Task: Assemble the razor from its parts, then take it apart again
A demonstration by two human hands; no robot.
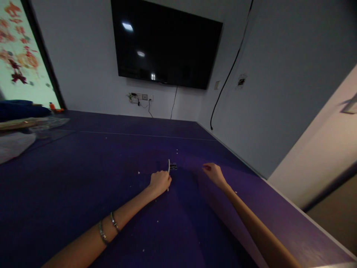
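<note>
My left hand is closed around a thin white panel, which stands upright and shows almost edge-on. From the panel's right side a small metal fitting, much like a cabinet hinge, sticks out. How it is fixed to the panel is too small to tell. My right hand hovers to the right, apart from the panel, with thumb and fingers pinched together. Whatever the pinch may hold is too small to make out. Below both hands lies the purple surface.
Small white bits are scattered over the surface. Plastic bags and dark blue cloth lie at the far left, near an orange object. A television hangs on the wall, and a black cable dangles at right.
</note>
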